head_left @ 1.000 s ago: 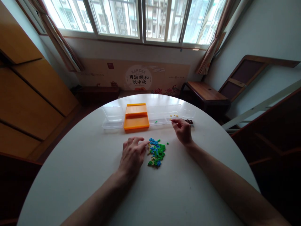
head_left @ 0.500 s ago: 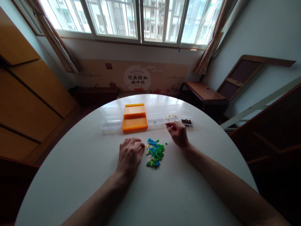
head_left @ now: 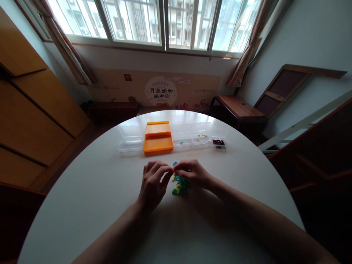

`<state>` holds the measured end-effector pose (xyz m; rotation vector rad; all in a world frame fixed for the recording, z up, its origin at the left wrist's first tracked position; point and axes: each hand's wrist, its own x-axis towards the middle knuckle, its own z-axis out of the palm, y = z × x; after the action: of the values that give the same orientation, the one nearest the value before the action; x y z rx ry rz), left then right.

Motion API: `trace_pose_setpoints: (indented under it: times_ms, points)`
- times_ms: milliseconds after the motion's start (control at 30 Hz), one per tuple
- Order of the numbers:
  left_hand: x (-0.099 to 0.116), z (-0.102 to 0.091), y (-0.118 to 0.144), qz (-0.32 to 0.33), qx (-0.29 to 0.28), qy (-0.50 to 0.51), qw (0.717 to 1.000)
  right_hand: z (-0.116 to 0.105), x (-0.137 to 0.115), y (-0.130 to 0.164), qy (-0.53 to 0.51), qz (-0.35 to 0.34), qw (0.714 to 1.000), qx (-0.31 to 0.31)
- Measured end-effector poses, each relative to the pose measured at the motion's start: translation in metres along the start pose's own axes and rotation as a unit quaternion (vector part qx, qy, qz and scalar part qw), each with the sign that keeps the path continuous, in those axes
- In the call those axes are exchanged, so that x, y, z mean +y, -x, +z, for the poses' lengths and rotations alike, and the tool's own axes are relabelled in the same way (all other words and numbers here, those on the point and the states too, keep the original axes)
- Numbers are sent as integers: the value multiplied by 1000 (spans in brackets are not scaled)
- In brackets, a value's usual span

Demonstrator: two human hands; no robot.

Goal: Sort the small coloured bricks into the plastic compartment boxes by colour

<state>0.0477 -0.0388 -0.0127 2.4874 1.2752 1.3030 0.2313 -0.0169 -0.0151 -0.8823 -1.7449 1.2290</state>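
Note:
A pile of small blue, green and pale yellow building bricks (head_left: 179, 186) lies on the white table, partly covered by my hands. My left hand (head_left: 154, 179) is at the pile's left side, its thumb and index finger pinched together. From the right, my right hand (head_left: 192, 172) reaches over the pile with its fingers also pinched. The fingertips of both hands meet above the pile's upper left part. Whatever lies between them is too small or hidden to make out.
Behind the hands stand an open orange box (head_left: 158, 143), an open clear box (head_left: 130, 145) at left, and clear boxes (head_left: 183, 141) at right with a green piece and several yellow pieces. A small clear box holds dark brown pieces (head_left: 218, 142). The round table (head_left: 90, 190) curves away.
My right hand has moved left and nearer, from by the box with yellow pieces to over the pile, meeting my left hand. My left hand has shifted slightly right, with its fingertips raised.

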Motion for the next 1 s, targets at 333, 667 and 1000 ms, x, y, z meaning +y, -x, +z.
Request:
trace_pose_setpoints:
  times_ms: [333, 667, 1000]
  points:
    - [0, 1, -2, 46, 47, -25, 998, -1, 6, -1, -59, 14, 998, -6]
    - [-2, 2, -1, 41, 46, -33, 998, -12, 22, -8, 60, -43, 996, 57]
    - [-4, 4, 2, 44, 45, -26, 998, -89, 49, -39, 210, -6, 886, 413]
